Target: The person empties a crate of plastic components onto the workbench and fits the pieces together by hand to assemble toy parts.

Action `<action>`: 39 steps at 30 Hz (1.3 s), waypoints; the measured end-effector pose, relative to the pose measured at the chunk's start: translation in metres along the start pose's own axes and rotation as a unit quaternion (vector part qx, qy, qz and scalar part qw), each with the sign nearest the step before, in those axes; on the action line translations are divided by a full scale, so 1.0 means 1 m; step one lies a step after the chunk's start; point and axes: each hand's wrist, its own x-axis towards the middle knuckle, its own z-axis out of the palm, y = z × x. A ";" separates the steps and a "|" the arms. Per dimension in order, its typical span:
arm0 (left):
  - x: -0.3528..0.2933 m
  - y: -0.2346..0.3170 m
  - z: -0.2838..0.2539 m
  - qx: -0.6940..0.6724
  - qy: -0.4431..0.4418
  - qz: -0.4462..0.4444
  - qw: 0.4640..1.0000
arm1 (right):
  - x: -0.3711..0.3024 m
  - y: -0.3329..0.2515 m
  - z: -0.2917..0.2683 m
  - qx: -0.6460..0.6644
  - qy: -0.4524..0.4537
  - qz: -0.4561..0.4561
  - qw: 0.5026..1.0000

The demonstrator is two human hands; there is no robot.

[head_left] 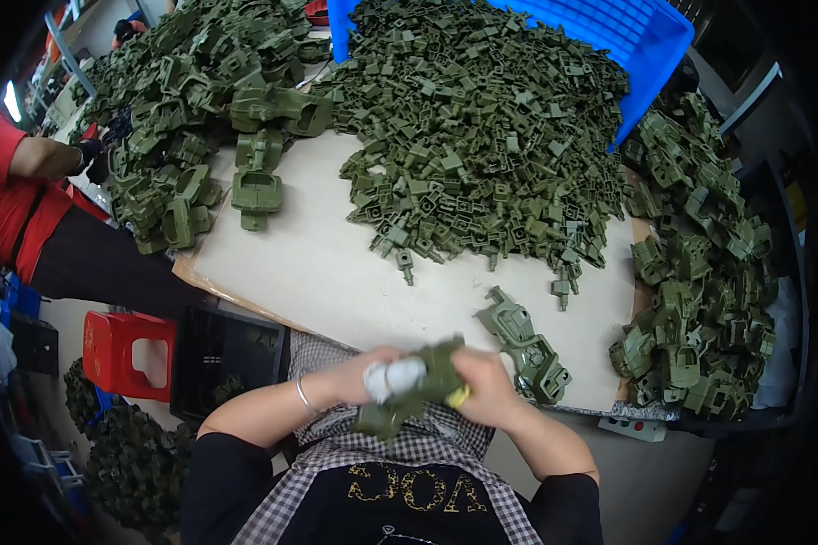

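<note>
Black shirt [354, 520] below | both hands [487, 387] curled, clamped on green plastic part [438, 371]

L hand [364, 376] & R hand [485, 387] curled, close tog. nr torso [400, 509], forearms [262, 413] angled in.

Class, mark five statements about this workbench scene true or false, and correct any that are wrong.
1. The left hand and right hand are on the same green part. True.
2. The bracelet is on the right wrist. False: the bracelet is on the left wrist.
3. A red stool stands to the person's left. True.
4. The plastic basket by the heap of small parts is yellow. False: the plastic basket is blue.
5. The apron is checked. True.
</note>
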 end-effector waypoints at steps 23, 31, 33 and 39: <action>-0.062 -0.013 -0.012 -0.181 0.298 0.285 0.893 | 0.038 0.002 0.024 0.339 0.173 0.231 0.895; -0.022 -0.017 0.014 0.023 0.277 0.329 0.903 | 0.018 -0.012 0.045 -0.072 0.118 0.103 0.985; -0.020 -0.013 0.021 0.261 0.310 0.318 0.857 | 0.012 -0.009 0.048 -0.077 0.124 0.120 0.982; -0.005 -0.017 0.039 0.186 0.297 0.379 0.856 | -0.013 0.006 0.062 0.317 0.105 0.145 0.931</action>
